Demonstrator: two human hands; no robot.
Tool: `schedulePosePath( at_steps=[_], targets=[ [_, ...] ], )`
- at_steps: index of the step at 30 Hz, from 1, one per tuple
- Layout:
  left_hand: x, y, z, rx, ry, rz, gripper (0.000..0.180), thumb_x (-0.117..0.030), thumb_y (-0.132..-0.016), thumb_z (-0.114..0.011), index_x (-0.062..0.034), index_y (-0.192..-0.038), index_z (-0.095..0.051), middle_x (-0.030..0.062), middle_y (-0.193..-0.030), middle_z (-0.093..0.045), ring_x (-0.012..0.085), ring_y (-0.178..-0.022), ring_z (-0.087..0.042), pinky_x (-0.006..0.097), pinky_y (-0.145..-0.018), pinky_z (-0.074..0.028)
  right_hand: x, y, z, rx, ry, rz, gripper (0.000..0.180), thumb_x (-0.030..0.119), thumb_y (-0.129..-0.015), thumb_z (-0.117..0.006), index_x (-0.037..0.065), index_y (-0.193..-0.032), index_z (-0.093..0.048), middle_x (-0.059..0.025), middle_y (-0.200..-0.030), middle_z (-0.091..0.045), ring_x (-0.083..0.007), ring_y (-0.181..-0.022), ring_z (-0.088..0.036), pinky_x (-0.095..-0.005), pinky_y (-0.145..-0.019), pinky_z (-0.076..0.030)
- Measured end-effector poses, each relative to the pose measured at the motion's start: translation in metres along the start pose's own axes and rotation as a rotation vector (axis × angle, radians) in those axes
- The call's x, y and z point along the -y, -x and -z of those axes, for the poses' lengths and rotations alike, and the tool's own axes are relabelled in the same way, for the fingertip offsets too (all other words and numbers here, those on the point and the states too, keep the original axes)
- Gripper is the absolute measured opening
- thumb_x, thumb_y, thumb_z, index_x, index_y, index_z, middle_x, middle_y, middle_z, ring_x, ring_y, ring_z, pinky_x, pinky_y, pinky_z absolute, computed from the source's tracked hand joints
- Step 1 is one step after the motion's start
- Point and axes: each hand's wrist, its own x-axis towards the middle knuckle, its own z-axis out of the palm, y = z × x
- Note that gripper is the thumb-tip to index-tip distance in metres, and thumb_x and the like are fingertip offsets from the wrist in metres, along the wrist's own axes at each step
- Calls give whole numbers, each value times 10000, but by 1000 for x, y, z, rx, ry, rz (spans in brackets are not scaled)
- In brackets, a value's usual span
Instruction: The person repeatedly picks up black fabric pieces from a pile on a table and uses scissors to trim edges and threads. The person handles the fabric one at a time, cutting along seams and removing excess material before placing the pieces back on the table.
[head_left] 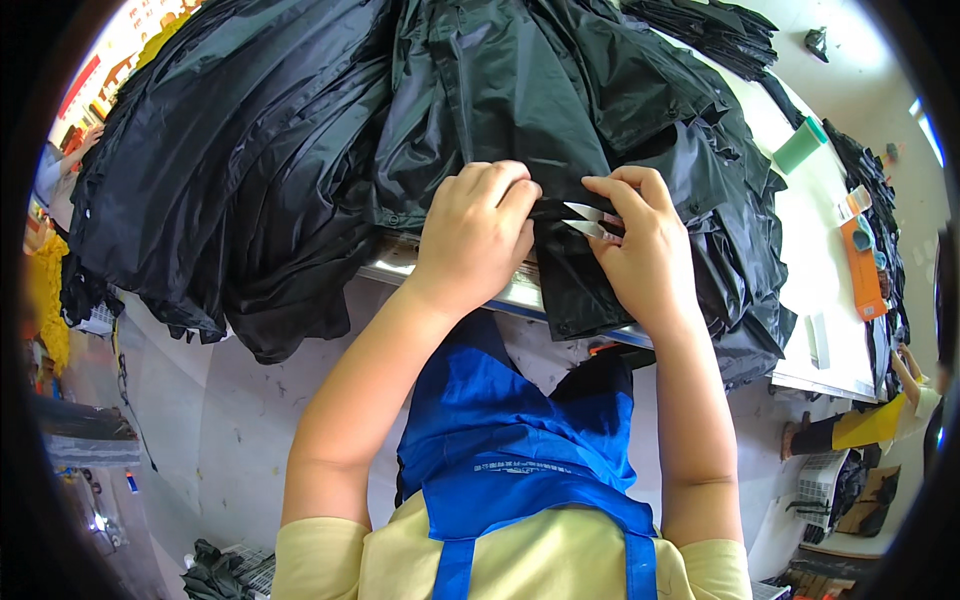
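Observation:
A big heap of shiny black garments (480, 90) covers the table before me, its lower edges hanging over the near side. My left hand (475, 235) is closed on an edge of the black cloth, fingers curled and pinching. Close beside it, my right hand (645, 240) holds small thread snips (584, 229). Their two pale blades point left, parted, right by the cloth between my hands. The snips' handle is mostly hidden in my palm. Small snap-like dots show on some garment edges.
On the white tabletop (815, 270) at the right stand a green cylinder (800, 147) and an orange box (865, 270). A person in yellow (870, 425) is at the far right; another person's arm (78, 155) shows far left. A white crate (820, 480) sits lower right.

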Motion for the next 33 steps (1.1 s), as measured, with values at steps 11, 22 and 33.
schedulePosePath(
  at_steps=[11, 22, 33],
  targets=[
    [-2, 2, 38, -302, 25, -146, 221, 101, -680, -677, 3, -872, -628, 114, -871, -636, 278, -754, -604, 348, -678, -502, 8, 5, -9, -256, -297, 293, 478, -39, -622, -790, 65, -1063, -639, -93, -907, -590, -214, -734, -600, -298, -585, -493],
    [8, 8, 35, -370, -84, -227, 202, 26, -679, -706, -14, -873, -670, 69, -899, -628, 220, -720, -593, 285, -607, -512, 27, -6, -10, -286, -272, 371, 211, -35, -661, -741, 42, -835, -651, -64, -748, -588, -193, -637, -575, -273, -524, -444],
    [-55, 27, 19, -243, 1637, 930, 269, -166, -891, -661, 24, -1072, -602, 104, -991, -658, 147, -811, -626, 229, -655, -487, 24, 8, -7, -277, -251, 460, 246, 27, -636, -748, 62, -869, -676, -39, -762, -594, -186, -632, -583, -295, -538, -421]
  ],
)
